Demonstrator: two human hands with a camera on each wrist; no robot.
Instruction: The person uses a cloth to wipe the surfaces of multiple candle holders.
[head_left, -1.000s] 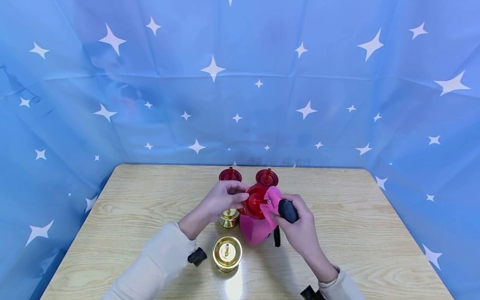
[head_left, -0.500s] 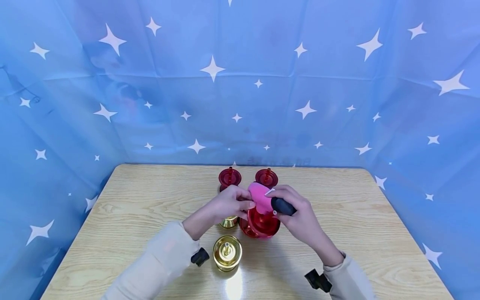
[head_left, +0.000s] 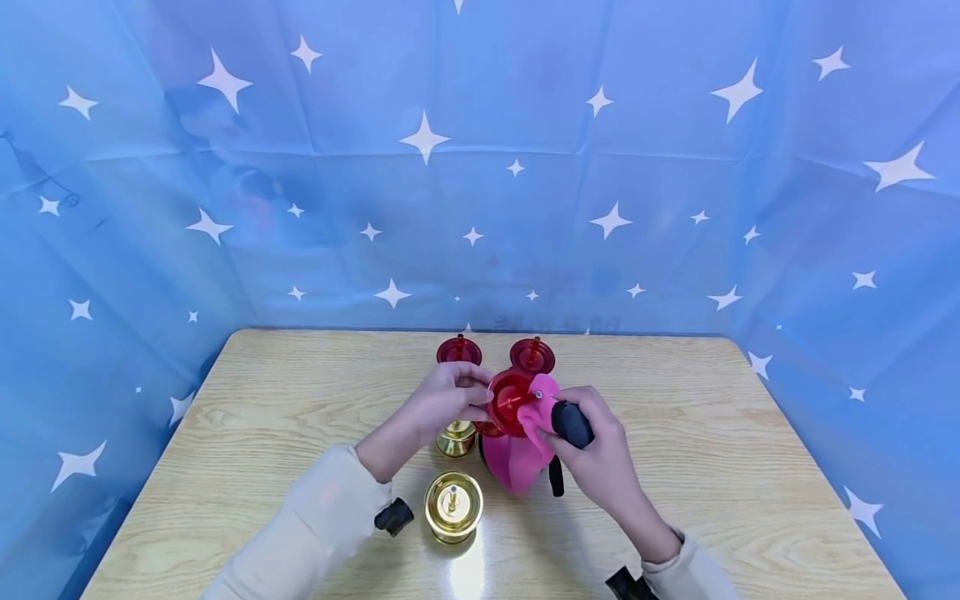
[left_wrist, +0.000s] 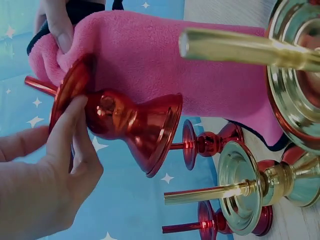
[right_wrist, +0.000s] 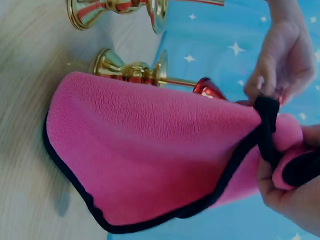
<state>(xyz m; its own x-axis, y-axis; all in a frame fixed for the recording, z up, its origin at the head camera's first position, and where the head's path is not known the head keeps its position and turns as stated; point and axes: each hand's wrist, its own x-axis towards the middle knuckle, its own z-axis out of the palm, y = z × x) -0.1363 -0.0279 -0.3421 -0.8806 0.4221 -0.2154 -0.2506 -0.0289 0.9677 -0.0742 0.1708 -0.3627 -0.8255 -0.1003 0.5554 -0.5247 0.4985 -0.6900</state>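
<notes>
A shiny red candle holder, with a spike in its dish, is held tilted above the table. My left hand pinches the dish's rim between thumb and fingers, as the left wrist view shows. A pink cloth with black edging hangs from my right hand, which grips it bunched up against the far side of the dish. In the right wrist view the cloth covers most of the candle holder.
One gold candle holder stands near the front, another behind it, partly under the left hand. Two red candle holders stand at the back of the wooden table. A blue starred curtain surrounds it.
Half a second ago the cloth was folded up over the candle holder's top, its red foot facing forward. Now the dish shows again and the cloth hangs down below the right hand.
</notes>
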